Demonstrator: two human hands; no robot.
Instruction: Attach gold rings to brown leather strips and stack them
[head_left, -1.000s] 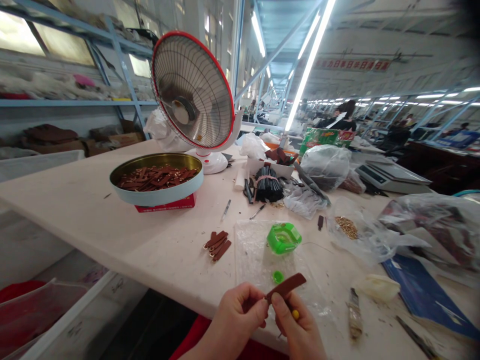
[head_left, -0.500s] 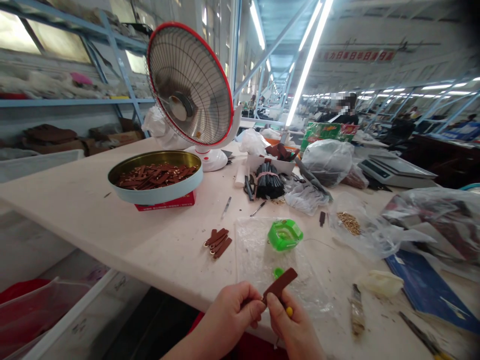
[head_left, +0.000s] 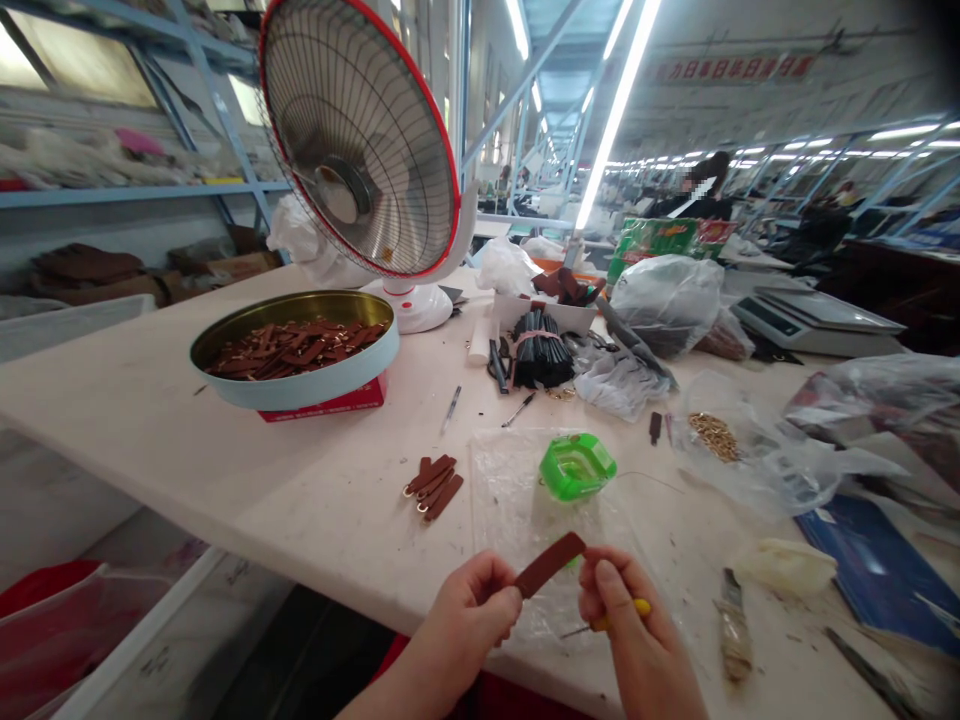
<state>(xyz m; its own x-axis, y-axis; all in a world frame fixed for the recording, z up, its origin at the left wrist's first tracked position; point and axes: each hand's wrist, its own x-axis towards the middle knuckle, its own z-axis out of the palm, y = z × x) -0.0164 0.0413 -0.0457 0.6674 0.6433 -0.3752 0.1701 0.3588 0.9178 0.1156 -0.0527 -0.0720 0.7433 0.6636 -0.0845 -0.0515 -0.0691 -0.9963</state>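
My left hand [head_left: 474,612] is closed on the near end of a brown leather tab [head_left: 551,566], which slants up to the right. Close by the tab's far end is my right hand [head_left: 628,612], its thumb and forefinger pinched. A yellow-handled awl [head_left: 640,607] is tucked in that hand, its thin metal tip pointing left. Whether the pinched fingertips hold anything small is hidden. Beyond the hands, a green plastic dish [head_left: 577,470] stands on a clear plastic sheet [head_left: 499,475]. Left of the sheet lies a small pile of brown tabs with gold rings [head_left: 435,487].
A round tin [head_left: 300,382] of brown tabs rests on a red box [head_left: 330,402], with a red-rimmed fan heater [head_left: 360,140] behind. Rightward are a bag of gold parts [head_left: 712,437], a wrapped blade [head_left: 735,630], a blue folder [head_left: 885,570] and a scale [head_left: 817,320].
My right hand has moved right, from the tab's near end to beside its far end. My left hand now holds the near end, and the awl's metal tip has come into sight.
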